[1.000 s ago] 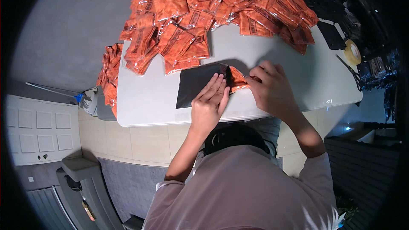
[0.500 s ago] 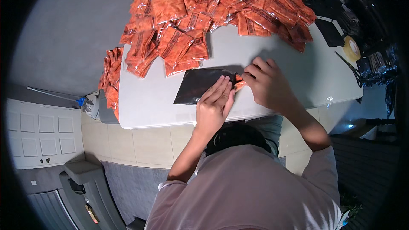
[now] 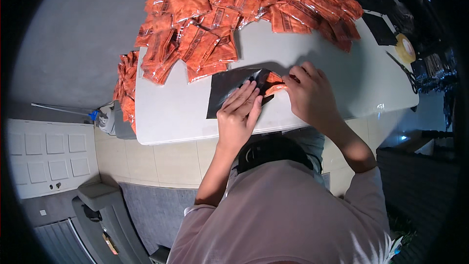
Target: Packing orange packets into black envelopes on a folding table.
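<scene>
Glossy black rectangular plastic bag (image 3: 224, 84), laid flat near the front edge of the white table (image 3: 168, 115). Is wrinkled and catching light along the top, partly covered at lower right. Opens toward the right, with the end parted around a shiny orange packet (image 3: 274, 87). Sticks out only partway, beyond the black rim.

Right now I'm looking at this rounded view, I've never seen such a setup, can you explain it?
There's no machine: a wide fisheye camera on a person's head looks down at their two bare hands and bends straight edges. The left hand rests on a black pouch. An orange packet sticks out of its right end, where the curled fingers of the right hand meet it; their grip is hidden. Farther back on the white table lies a heap of wrapped orange packets; at right are a roll of tape and scissors.
</scene>
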The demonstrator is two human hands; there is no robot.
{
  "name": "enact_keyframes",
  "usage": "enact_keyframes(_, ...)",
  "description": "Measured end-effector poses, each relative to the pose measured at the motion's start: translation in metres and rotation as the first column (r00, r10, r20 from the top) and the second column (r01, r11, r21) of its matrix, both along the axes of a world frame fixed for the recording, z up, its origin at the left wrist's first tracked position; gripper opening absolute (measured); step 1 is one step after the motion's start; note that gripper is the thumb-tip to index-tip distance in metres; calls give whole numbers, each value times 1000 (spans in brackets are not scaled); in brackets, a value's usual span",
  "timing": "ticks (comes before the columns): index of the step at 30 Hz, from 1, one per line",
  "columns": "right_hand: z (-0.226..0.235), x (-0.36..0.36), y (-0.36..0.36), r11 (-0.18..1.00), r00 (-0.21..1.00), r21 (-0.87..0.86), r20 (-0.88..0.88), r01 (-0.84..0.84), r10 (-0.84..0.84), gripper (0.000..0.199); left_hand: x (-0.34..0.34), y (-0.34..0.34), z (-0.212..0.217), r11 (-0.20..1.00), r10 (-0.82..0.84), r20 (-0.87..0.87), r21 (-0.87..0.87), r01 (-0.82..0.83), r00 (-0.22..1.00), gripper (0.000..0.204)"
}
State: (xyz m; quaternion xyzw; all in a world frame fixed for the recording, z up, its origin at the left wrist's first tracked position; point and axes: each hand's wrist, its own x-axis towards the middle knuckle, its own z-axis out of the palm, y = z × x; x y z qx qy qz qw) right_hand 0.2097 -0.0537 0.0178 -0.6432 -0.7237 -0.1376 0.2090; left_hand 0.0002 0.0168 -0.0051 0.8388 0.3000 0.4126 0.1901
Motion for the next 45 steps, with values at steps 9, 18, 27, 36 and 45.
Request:
enact_keyframes(9,8,-4,2,1000,1000,-27,17,-7,8,16,0,-3,-8,1000,-2,43,-22,3,999,18)
enact_keyframes(18,14,-8,1,998,998,-25,-26,61,-61,15,-1,-3,-12,997,-23,85,-76,29,996,20)
enact_keyframes(27,9,-6,5,999,998,8,-40,41,-41,13,-4,-1,-10,991,-121,-10,-52,121,993,47)
enact_keyframes(36,6,-8,1,999,1000,-27,-14,-18,18,17,-3,-3,-26,999,-25,-158,-34,20,987,61)
enact_keyframes(45,6,4,1,975,926,-93,-344,-201,158,43,5,-11,-15,983,-163,-246,36,177,955,46)
